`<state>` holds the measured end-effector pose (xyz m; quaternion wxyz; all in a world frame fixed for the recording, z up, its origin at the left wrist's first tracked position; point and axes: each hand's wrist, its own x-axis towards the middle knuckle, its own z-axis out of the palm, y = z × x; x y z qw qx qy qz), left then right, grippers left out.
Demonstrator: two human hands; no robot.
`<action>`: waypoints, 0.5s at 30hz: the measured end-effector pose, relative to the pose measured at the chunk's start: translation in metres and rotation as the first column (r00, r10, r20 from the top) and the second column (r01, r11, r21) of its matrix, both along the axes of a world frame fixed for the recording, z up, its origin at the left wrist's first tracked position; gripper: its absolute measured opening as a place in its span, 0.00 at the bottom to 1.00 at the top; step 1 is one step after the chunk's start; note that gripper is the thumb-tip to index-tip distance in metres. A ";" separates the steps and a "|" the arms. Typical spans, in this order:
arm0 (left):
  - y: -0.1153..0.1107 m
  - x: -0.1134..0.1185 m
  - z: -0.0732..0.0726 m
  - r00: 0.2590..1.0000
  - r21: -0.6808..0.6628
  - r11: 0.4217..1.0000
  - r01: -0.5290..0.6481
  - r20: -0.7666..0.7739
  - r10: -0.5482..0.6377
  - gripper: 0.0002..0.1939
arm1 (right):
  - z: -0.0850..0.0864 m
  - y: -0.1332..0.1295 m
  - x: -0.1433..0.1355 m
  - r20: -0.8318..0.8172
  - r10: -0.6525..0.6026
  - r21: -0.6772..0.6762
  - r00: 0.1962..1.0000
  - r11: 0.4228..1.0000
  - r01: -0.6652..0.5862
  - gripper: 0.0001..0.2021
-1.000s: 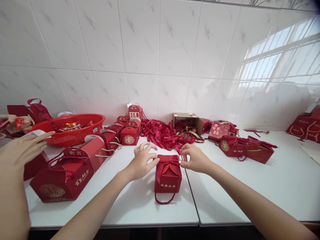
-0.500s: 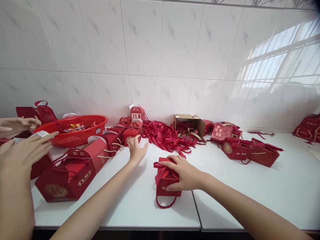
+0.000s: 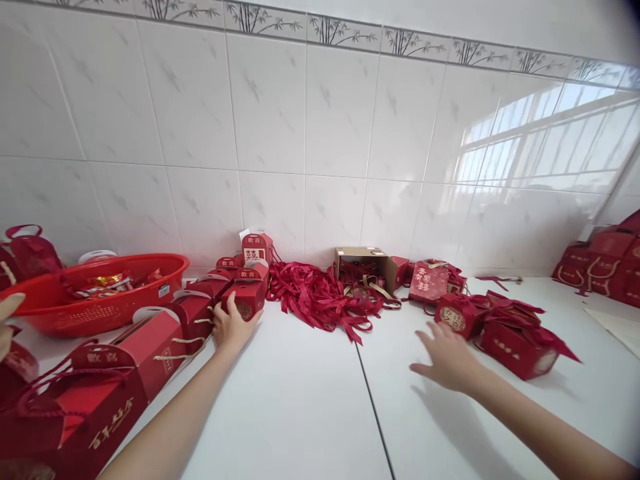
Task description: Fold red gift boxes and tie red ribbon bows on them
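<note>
My left hand [image 3: 233, 327] reaches to the left middle of the table, its fingers and thumb closed around the near end of a small red gift box [image 3: 253, 293] with a rounded top flap. Part of the box is hidden by the fingers. On the right, my right hand [image 3: 445, 357] is held above the table with fingers apart and nothing in them. Just beyond and beside it stand red gift boxes tied with ribbon, among them a front one [image 3: 520, 347] and one with a round gold emblem [image 3: 455, 317].
A red plastic basket [image 3: 170, 270] holds wrapped sweets at left, behind larger red boxes [image 3: 160, 343]. Loose red ribbons [image 3: 315, 293] lie beside an open cardboard box [image 3: 393, 270] near the tiled wall. Another person's fingers [image 3: 7, 313] show at the left edge. More red bags [image 3: 575, 267] stand far right.
The ribboned box under my right hand went to the group at right, and that hand let go. My left hand moved onto the small box. The view has shifted and tilted up.
</note>
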<state>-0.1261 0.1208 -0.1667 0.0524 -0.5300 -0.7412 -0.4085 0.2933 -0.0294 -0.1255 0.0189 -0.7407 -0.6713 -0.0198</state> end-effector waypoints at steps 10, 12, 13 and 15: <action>-0.016 -0.004 -0.009 0.968 0.041 0.967 0.251 -0.024 -0.251 0.40 | -0.042 0.085 -0.097 -0.391 0.072 0.057 0.918 0.997 -0.054 0.15; -0.022 -0.001 -0.013 0.933 0.052 0.932 0.359 -0.039 -0.357 0.39 | -0.045 0.093 -0.101 -0.502 0.116 0.107 0.857 0.992 -0.072 0.14; -0.025 0.001 -0.014 0.911 0.055 0.909 0.413 -0.035 -0.412 0.39 | -0.043 0.096 -0.101 -0.560 0.151 0.154 0.814 0.985 -0.077 0.12; -0.029 0.003 -0.015 0.852 0.063 0.850 0.523 0.005 -0.524 0.38 | -0.029 0.099 -0.099 -0.670 0.242 0.286 0.702 0.957 -0.056 0.08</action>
